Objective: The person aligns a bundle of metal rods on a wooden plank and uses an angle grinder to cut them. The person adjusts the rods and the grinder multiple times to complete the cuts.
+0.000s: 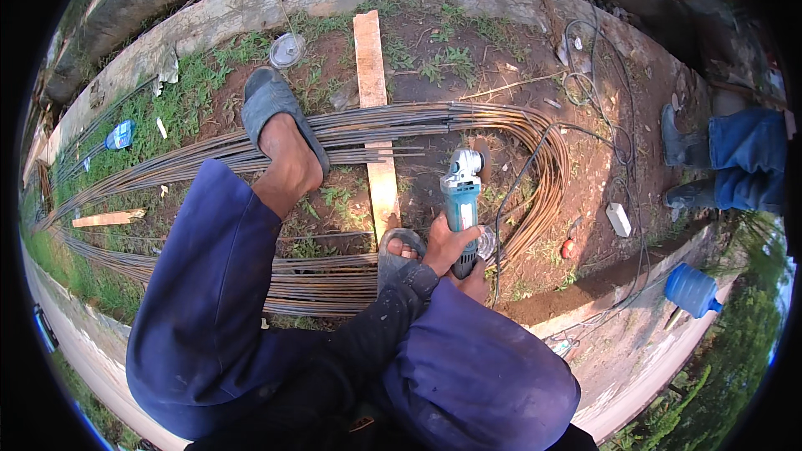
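A teal angle grinder (pixel 462 209) with a silver head and a thin disc stands between my feet, its head pointing away from me. My left hand (pixel 448 244) is wrapped round its body. Lower down, my right hand (pixel 474 282) closes on the rear end of the grinder, partly hidden by my knee. Just past the disc lies a bundle of long steel rods (pixel 384 117), bent round in a loop on the right. The rods cross over a wooden plank (pixel 380 175), and several cut ends show beside it. My left sandal (pixel 280 108) presses on the bundle.
A black cable (pixel 522 171) runs from the grinder over the loop and coils on the right. Another person's jeans and boots (pixel 689 138) stand at the far right. A blue water jug (pixel 692 290), a white block (pixel 618 220) and a clear plastic lid (pixel 286 50) lie around.
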Demonstrator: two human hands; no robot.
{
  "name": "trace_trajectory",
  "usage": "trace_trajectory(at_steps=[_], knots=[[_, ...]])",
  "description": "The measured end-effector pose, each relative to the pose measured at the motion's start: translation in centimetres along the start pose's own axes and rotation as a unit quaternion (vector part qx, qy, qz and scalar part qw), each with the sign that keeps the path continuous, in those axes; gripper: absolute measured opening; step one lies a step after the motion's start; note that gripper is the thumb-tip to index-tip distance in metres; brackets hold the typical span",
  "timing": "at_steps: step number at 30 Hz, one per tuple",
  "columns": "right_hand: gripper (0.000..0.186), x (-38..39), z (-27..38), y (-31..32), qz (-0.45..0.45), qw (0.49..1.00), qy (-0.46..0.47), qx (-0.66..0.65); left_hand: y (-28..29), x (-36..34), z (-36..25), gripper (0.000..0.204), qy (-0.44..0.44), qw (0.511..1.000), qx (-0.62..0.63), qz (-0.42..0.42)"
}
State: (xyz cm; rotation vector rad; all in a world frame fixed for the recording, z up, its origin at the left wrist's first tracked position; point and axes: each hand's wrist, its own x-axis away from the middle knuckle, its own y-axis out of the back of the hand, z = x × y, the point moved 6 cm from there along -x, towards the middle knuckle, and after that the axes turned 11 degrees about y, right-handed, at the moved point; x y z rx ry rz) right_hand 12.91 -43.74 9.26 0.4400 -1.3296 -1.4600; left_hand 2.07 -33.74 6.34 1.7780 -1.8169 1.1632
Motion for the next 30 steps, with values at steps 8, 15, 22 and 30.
trace_trajectory(at_steps=[8,15,22,30], knots=[[0.068,-1.2,-6.1,2.2,-0.063,0.987,0.084,0.122,5.1,-3.0,-4.7,0.041,-0.122,0.973,-0.025,-0.192],[0.063,-3.7,-8.0,1.0,-0.140,0.955,0.202,0.165,11.4,-4.9,-14.4,0.033,-0.160,0.965,0.010,-0.207],[0.052,-4.0,-7.5,1.3,-0.204,0.916,0.288,0.189,13.6,-3.2,-16.2,0.030,-0.177,0.962,0.015,-0.210],[0.063,-3.3,-8.0,0.8,-0.146,0.919,0.302,0.208,10.1,1.8,-18.2,0.028,-0.218,0.959,-0.009,-0.179]])
